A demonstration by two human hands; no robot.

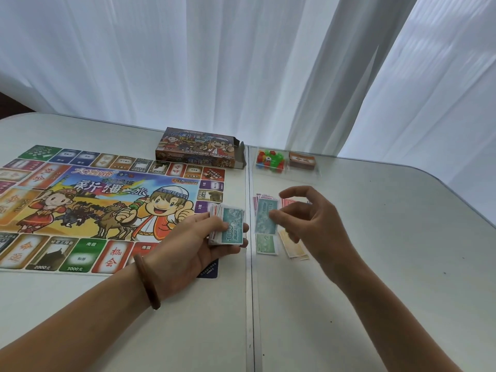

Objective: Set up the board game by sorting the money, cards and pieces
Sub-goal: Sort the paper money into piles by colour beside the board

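The left hand (193,245) lies palm up over the near right corner of the game board (94,205), fingers curled under a thick stack of play money (228,229) and thumb pressed on the top note, a teal one marked 1000. Just to its right, across the seam in the white worktop (375,264), the right hand (314,224) hovers with its thumb and forefinger pinched on the right edge of a single teal note (264,217); its other fingers are loosely spread and arched above. Whether that note lies flat or is slightly lifted cannot be told. Sorted money lies around it: pink notes (258,201) just behind, red notes (288,203) partly under the hand, a green note (264,244) in front and pale orange notes (295,248) beside the green. A brown bangle (147,280) circles the left wrist. At the far edge of the worktop stand the open game box (198,147), a clear tray of coloured pieces (269,158) and a deck of cards (302,159), near white curtains (241,63).
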